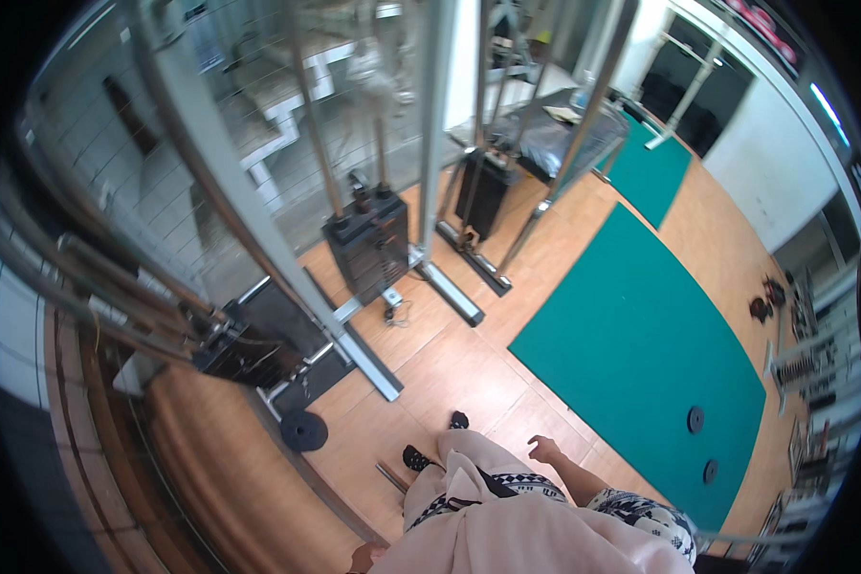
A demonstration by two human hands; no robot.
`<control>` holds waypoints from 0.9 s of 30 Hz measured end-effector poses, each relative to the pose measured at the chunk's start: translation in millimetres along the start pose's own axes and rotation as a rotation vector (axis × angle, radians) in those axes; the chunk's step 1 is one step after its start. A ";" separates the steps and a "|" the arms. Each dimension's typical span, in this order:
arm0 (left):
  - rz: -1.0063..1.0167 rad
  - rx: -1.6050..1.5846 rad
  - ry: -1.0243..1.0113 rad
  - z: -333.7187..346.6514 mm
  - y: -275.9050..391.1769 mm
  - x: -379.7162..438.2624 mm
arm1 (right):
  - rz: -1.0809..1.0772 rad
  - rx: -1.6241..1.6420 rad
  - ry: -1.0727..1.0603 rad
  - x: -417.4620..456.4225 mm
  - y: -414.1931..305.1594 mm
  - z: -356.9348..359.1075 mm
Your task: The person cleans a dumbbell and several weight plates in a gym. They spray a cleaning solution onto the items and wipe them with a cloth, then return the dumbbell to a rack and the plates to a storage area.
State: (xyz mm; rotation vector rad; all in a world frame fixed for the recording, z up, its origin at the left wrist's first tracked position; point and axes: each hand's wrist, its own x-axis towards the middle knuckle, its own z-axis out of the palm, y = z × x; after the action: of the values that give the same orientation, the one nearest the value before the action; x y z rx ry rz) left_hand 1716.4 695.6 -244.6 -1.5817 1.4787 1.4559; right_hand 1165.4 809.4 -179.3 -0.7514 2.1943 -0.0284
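My right hand hangs free over the tiled floor, its fingers loosely bent and apart, with nothing in it. At the bottom edge my left hand shows only in part, close to a metal bar; whether it grips the bar I cannot tell. Between the hands are my light pink clothes. My feet in dark dotted socks are on the floor. A black weight plate is on the floor left of my feet.
Cable machines with black weight stacks stand ahead and left, their metal feet reaching across the floor. To the right is a green mat with two weight plates. A padded bench stands farther back, and gym equipment lines the right wall.
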 end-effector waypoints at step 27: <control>0.771 1.146 -0.968 369.9 612.6 -2.0 | 1.206 1.020 0.116 -309.4 258.9 140.4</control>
State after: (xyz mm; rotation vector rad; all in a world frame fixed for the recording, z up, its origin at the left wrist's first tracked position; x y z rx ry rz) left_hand 1024.9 866.4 -174.9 0.3875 1.7334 1.0086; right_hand 1288.6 1215.2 -128.9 1.1376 2.0089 -0.5223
